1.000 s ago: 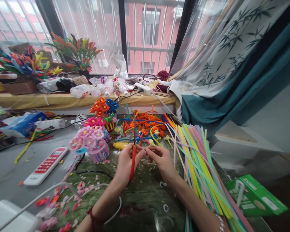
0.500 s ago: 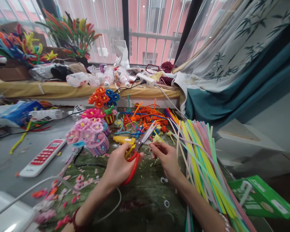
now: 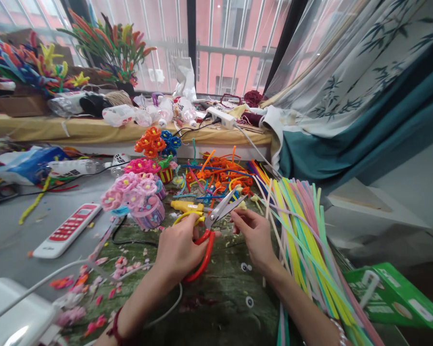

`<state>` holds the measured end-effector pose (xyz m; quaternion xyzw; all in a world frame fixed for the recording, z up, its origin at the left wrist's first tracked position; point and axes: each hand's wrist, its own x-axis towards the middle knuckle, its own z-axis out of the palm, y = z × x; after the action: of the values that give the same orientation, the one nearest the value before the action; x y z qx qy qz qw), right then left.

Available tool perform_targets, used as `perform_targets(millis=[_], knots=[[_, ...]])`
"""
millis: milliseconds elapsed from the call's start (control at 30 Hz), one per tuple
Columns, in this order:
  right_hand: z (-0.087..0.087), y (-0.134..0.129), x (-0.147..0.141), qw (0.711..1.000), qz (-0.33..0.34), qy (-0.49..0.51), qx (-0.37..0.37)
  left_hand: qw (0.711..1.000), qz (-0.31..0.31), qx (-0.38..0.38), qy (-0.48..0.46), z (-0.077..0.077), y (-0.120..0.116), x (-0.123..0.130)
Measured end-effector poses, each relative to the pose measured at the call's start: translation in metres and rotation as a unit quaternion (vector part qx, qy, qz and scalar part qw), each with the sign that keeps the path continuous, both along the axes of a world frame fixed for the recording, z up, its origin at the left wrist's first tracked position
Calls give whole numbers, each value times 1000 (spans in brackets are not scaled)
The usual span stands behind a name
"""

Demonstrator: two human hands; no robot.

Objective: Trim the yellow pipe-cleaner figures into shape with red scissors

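Note:
My left hand [image 3: 180,247] grips a pair of scissors [image 3: 220,214] with one red and one yellow handle loop. The blades stand apart, tips pointing away and to the right. Close to the blades, my right hand [image 3: 252,235] has its thumb and fingers pinched at a small pale yellow pipe cleaner piece [image 3: 242,205], largely hidden by the fingertips. A yellow glue gun [image 3: 186,206] lies just beyond the scissors. Orange pipe cleaner pieces [image 3: 227,168] are heaped behind it. To the right lies a bundle of long pastel pipe cleaners [image 3: 299,226].
Pink pipe cleaner flowers [image 3: 135,192] in a striped pot stand left of centre. A white remote [image 3: 67,230] lies farther left, near a white cable [image 3: 57,276]. Googly eyes [image 3: 249,302] and pink scraps lie on the mat. A green box [image 3: 393,293] is at right.
The scissor blades have spread wider, and the left hand's handle loops have parted. My right hand has shifted slightly right with the pale yellow piece.

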<state>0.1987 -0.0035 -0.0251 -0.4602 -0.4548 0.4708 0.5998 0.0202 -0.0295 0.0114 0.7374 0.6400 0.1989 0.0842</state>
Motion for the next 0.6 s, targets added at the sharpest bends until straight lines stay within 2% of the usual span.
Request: perform_targets(millis=[200,333,600], knots=[[4,1,3,1000,-22,-8,6,997,-49,-12,63,0,4,-12],[5,2,4,999,-31,-11,12,995,-75,-4,65,0,5,-19],[6,2,2,999,-35,-6,19,992,-88,-23,88,-4,7,-25]])
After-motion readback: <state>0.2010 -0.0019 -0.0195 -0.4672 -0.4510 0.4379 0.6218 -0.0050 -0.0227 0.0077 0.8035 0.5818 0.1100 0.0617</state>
